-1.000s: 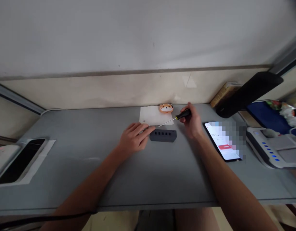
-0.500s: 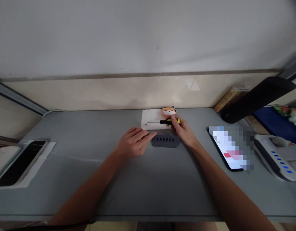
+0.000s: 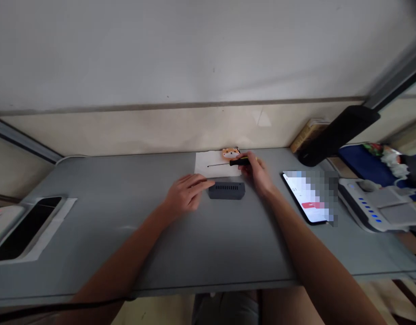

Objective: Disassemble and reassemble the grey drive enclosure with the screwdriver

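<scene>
My right hand [image 3: 254, 173] is shut on a screwdriver [image 3: 240, 161] with a black and yellow handle. Its thin shaft points left, low over a white sheet of paper [image 3: 208, 163]. An orange and white animal-shaped toy [image 3: 230, 153] sits at the paper's back edge, just beyond the handle. My left hand [image 3: 186, 195] lies on the table, fingers relaxed, its fingertips at the left end of a dark grey vented box [image 3: 227, 191]. The box holds a row of slots and rests between my hands.
A grey table [image 3: 93, 234] runs across the view against a wall. To the right are a phone with a pixelated screen [image 3: 306, 196] and a white device with blue lights [image 3: 370, 207]. A black lamp head [image 3: 338, 134] overhangs the back right. Another phone [image 3: 28, 229] lies at the left.
The screwdriver has dropped from its raised, slanted position to lie nearly level over the paper, its shaft now pointing left. My left hand has stayed beside the box.
</scene>
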{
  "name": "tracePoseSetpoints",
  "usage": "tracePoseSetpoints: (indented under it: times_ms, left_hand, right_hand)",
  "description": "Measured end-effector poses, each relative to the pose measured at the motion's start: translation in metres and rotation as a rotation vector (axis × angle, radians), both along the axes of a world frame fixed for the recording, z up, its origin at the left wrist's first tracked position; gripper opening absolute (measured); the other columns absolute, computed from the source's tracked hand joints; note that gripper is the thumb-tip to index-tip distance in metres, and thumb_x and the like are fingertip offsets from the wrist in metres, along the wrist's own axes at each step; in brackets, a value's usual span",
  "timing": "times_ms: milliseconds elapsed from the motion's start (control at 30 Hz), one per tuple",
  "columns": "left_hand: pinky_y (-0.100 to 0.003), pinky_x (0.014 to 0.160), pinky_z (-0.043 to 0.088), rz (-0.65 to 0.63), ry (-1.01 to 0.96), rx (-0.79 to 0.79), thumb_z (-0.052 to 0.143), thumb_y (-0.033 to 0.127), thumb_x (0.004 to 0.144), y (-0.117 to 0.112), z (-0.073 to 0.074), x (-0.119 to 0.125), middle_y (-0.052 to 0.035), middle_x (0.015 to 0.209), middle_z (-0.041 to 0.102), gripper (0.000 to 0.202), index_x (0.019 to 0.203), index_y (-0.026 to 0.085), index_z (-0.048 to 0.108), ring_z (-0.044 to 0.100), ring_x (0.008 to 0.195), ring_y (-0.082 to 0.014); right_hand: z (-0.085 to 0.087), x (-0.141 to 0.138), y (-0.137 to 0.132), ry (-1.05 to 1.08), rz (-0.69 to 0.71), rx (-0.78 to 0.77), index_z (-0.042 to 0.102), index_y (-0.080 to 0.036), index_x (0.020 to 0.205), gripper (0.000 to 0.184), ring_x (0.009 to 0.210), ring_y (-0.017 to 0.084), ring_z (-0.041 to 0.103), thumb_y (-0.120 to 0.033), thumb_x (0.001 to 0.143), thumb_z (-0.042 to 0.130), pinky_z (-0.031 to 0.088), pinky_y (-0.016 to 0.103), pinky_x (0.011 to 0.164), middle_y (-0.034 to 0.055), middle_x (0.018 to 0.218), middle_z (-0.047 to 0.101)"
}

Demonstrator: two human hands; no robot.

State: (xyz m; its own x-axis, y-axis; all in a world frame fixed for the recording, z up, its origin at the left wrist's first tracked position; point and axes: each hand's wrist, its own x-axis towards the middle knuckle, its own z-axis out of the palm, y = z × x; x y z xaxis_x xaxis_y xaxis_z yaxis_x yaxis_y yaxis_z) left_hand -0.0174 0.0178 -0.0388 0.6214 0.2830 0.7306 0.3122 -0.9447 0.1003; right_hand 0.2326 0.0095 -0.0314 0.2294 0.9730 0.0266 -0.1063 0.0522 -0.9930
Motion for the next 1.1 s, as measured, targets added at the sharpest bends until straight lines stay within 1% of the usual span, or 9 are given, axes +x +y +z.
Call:
tracePoseSetpoints:
  times_ms: [133, 200, 400, 500, 633, 700, 900, 1000, 1100]
  left_hand:
    - [-0.026, 0.069, 0.057, 0.027, -0.079, -0.128, 0.042, -0.002, 0.090, -0.003, -0.002, 0.004, -0.0049, 0.088, 0.074, 0.039, 0.104, 0.019, 0.072, 0.069, 0.076, -0.0135]
    - [-0.025, 0.067, 0.056, 0.036, -0.105, -0.158, 0.041, -0.001, 0.090, -0.004, -0.002, 0.006, -0.0043, 0.085, 0.074, 0.038, 0.100, 0.019, 0.072, 0.069, 0.073, -0.0131]
    - [-0.027, 0.065, 0.055, 0.091, -0.110, -0.042, 0.043, -0.001, 0.090, 0.000, 0.002, 0.003, -0.0025, 0.076, 0.072, 0.037, 0.088, 0.020, 0.073, 0.066, 0.067, -0.0140]
    - [-0.028, 0.064, 0.055, 0.125, -0.123, 0.005, 0.044, -0.003, 0.088, 0.005, 0.003, -0.003, -0.0026, 0.076, 0.072, 0.035, 0.085, 0.019, 0.071, 0.065, 0.067, -0.0143]
    - [-0.029, 0.065, 0.054, 0.176, -0.155, 0.017, 0.045, -0.004, 0.085, 0.008, 0.002, -0.007, -0.0019, 0.077, 0.071, 0.035, 0.082, 0.020, 0.070, 0.064, 0.068, -0.0146]
    - [-0.030, 0.067, 0.054, 0.206, -0.155, 0.034, 0.046, -0.002, 0.086, 0.007, 0.003, -0.006, -0.0023, 0.078, 0.071, 0.033, 0.082, 0.020, 0.070, 0.064, 0.069, -0.0158]
    - [-0.033, 0.070, 0.053, 0.277, -0.133, 0.080, 0.048, -0.001, 0.087, -0.002, 0.008, 0.001, -0.0040, 0.084, 0.071, 0.031, 0.094, 0.020, 0.069, 0.064, 0.075, -0.0185]
    - [-0.035, 0.073, 0.052, 0.272, -0.114, 0.088, 0.049, -0.001, 0.086, -0.006, 0.007, 0.005, -0.0042, 0.087, 0.071, 0.031, 0.096, 0.021, 0.069, 0.065, 0.077, -0.0195]
    - [-0.036, 0.079, 0.051, 0.247, -0.083, 0.078, 0.051, 0.000, 0.086, -0.013, 0.005, 0.012, -0.0048, 0.097, 0.073, 0.033, 0.102, 0.023, 0.069, 0.068, 0.086, -0.0209]
  right_hand:
    - [0.005, 0.009, -0.001, 0.130, -0.115, 0.005, 0.070, -0.022, 0.074, 0.060, 0.046, 0.010, 0.039, -0.081, 0.068, 0.068, 0.025, 0.027, 0.046, -0.0031, 0.052, 0.052]
    - [0.009, 0.014, -0.002, 0.195, -0.154, 0.017, 0.066, -0.022, 0.069, 0.059, 0.044, 0.009, 0.037, -0.081, 0.068, 0.067, 0.024, 0.026, 0.044, -0.0040, 0.049, 0.048]
    - [0.014, 0.025, 0.001, 0.228, -0.214, 0.054, 0.054, -0.023, 0.057, 0.057, 0.040, 0.008, 0.034, -0.076, 0.075, 0.064, 0.024, 0.026, 0.040, -0.0044, 0.049, 0.044]
    - [0.012, 0.026, 0.003, 0.244, -0.207, 0.054, 0.052, -0.023, 0.054, 0.056, 0.039, 0.007, 0.033, -0.072, 0.075, 0.067, 0.024, 0.026, 0.038, -0.0040, 0.050, 0.045]
    - [0.008, 0.025, 0.005, 0.271, -0.224, 0.035, 0.052, -0.023, 0.054, 0.053, 0.041, 0.007, 0.033, -0.068, 0.073, 0.071, 0.022, 0.026, 0.037, -0.0025, 0.052, 0.048]
    - [0.006, 0.023, 0.006, 0.275, -0.234, 0.034, 0.052, -0.023, 0.055, 0.051, 0.043, 0.008, 0.033, -0.067, 0.072, 0.072, 0.023, 0.026, 0.038, -0.0016, 0.055, 0.052]
    - [0.002, 0.021, 0.007, 0.262, -0.218, 0.032, 0.054, -0.023, 0.058, 0.049, 0.044, 0.008, 0.035, -0.067, 0.070, 0.072, 0.025, 0.028, 0.040, -0.0010, 0.061, 0.058]
    - [0.002, 0.022, 0.006, 0.280, -0.227, 0.024, 0.055, -0.023, 0.057, 0.048, 0.043, 0.008, 0.036, -0.066, 0.072, 0.072, 0.025, 0.028, 0.040, -0.0011, 0.060, 0.057]
    - [0.002, 0.021, 0.005, 0.280, -0.221, 0.020, 0.055, -0.023, 0.056, 0.049, 0.043, 0.007, 0.036, -0.066, 0.072, 0.072, 0.023, 0.028, 0.041, -0.0014, 0.059, 0.056]
